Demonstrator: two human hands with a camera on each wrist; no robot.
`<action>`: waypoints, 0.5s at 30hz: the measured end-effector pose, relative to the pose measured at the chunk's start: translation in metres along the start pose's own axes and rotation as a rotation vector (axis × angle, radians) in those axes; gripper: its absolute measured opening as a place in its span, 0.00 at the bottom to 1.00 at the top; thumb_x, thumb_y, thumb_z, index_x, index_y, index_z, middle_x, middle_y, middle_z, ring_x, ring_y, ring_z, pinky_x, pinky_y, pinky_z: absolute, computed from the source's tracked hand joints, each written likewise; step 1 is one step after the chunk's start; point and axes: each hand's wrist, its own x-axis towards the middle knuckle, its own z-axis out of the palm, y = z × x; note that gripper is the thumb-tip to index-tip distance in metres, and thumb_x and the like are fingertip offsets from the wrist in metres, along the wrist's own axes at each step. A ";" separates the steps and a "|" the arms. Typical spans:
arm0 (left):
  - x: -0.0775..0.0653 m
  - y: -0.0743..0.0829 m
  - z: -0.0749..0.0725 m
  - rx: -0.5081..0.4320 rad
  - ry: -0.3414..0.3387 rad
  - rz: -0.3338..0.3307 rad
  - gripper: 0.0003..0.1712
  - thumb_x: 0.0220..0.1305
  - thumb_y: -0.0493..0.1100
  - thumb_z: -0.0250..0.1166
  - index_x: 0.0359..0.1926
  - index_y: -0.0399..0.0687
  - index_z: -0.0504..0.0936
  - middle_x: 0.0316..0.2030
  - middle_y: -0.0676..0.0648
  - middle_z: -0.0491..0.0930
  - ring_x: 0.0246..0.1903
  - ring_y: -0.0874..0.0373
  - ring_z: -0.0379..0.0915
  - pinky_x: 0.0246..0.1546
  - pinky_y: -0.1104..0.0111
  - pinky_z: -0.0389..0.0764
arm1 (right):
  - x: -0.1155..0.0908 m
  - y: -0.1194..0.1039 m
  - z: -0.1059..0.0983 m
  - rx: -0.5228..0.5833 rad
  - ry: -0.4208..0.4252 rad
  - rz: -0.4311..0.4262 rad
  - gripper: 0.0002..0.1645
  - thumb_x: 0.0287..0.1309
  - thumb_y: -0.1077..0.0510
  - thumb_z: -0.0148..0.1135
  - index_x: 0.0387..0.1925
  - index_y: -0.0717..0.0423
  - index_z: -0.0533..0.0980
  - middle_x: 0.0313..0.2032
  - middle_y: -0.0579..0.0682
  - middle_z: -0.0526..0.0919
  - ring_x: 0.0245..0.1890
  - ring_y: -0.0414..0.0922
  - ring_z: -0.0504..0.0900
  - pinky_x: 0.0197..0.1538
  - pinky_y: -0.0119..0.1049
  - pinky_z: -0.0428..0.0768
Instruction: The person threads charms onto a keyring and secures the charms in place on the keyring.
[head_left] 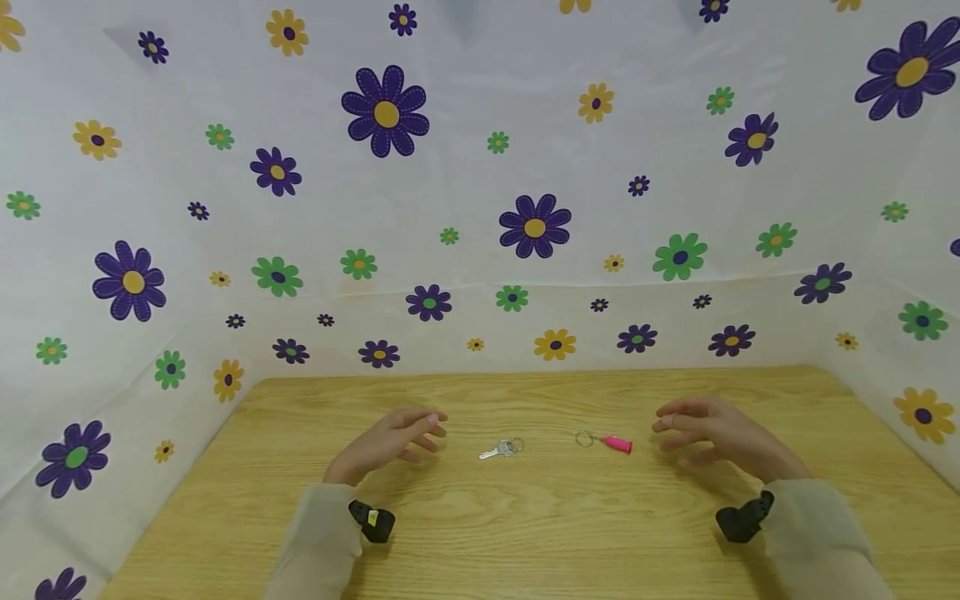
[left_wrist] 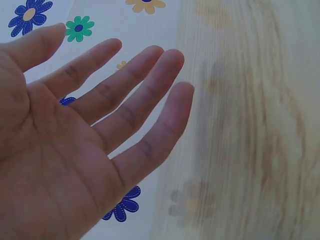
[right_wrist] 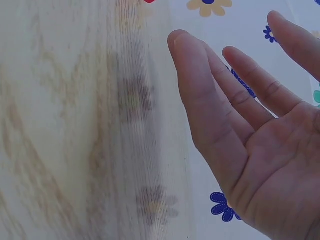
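Observation:
A silver key (head_left: pixel 495 451) on a small ring lies on the wooden table, just right of my left hand (head_left: pixel 392 442). To the key's right is a bright pink, bullet-shaped keychain (head_left: pixel 617 444), its metal ring (head_left: pixel 584 438) pointing toward the key. My right hand (head_left: pixel 723 435) hovers to the right of the pink keychain, apart from it. Both hands hold nothing, palms facing inward. In the left wrist view the left fingers (left_wrist: pixel 145 100) are spread and loosely bent. The right fingers (right_wrist: pixel 200 95) look relaxed in the right wrist view.
The wooden tabletop (head_left: pixel 495 533) runs back to a white flower-printed cloth (head_left: pixel 465 183), which walls off the back and both sides. Each wrist wears a small black camera, the left one (head_left: pixel 373 522) and the right one (head_left: pixel 744 518), over light sleeves.

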 end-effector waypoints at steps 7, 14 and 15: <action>0.005 -0.006 -0.002 -0.104 -0.037 -0.021 0.32 0.82 0.55 0.46 0.70 0.33 0.67 0.60 0.34 0.76 0.57 0.41 0.77 0.53 0.55 0.82 | 0.004 0.004 -0.006 0.014 -0.016 -0.003 0.35 0.77 0.53 0.52 0.67 0.80 0.58 0.60 0.69 0.76 0.52 0.55 0.83 0.48 0.49 0.85; 0.014 -0.008 0.002 -0.155 -0.067 -0.027 0.33 0.82 0.55 0.46 0.71 0.32 0.66 0.61 0.33 0.76 0.56 0.42 0.78 0.51 0.56 0.83 | 0.012 0.003 -0.001 0.020 -0.047 -0.010 0.35 0.77 0.53 0.52 0.68 0.80 0.58 0.60 0.69 0.76 0.54 0.58 0.83 0.49 0.49 0.85; 0.016 -0.008 0.003 -0.166 -0.072 -0.029 0.33 0.82 0.55 0.46 0.71 0.32 0.66 0.61 0.33 0.76 0.56 0.42 0.78 0.51 0.56 0.83 | 0.013 0.002 0.000 0.025 -0.053 -0.012 0.36 0.77 0.53 0.52 0.68 0.80 0.58 0.60 0.69 0.76 0.54 0.59 0.83 0.49 0.49 0.85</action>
